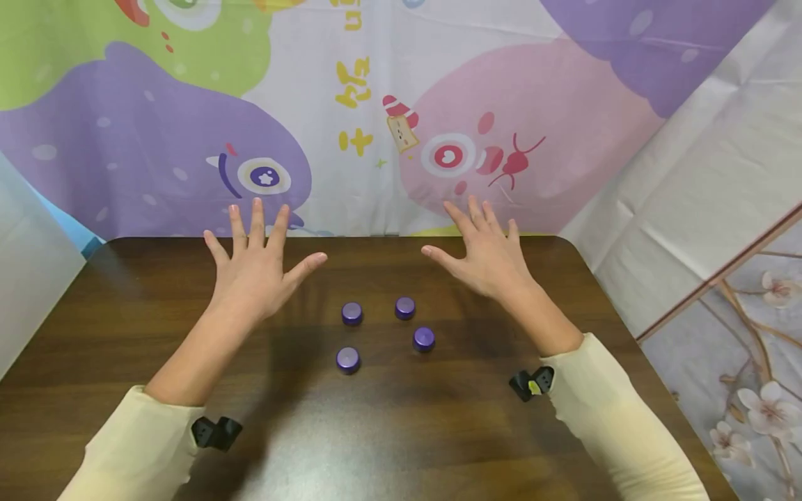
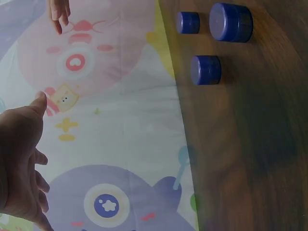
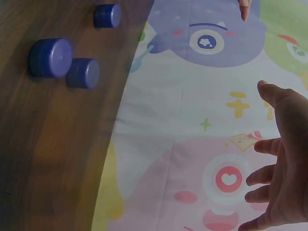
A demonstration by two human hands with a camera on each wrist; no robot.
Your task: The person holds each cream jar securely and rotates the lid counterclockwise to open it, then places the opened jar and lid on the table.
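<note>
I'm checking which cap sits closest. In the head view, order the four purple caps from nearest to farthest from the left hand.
Measured from the left hand:
1. Back-left cap, nearest.
2. Front-left cap, toward the person.
3. Back-right cap.
4. Front-right cap, farthest.

Glossy wood table (image 1: 125, 334), 4 shiny caps (image 1: 351, 313)

The head view looks down from above — both wrist views sit low, sideways, sharing the purple caps (image 1: 380, 332) and backdrop (image 1: 388, 104).
</note>
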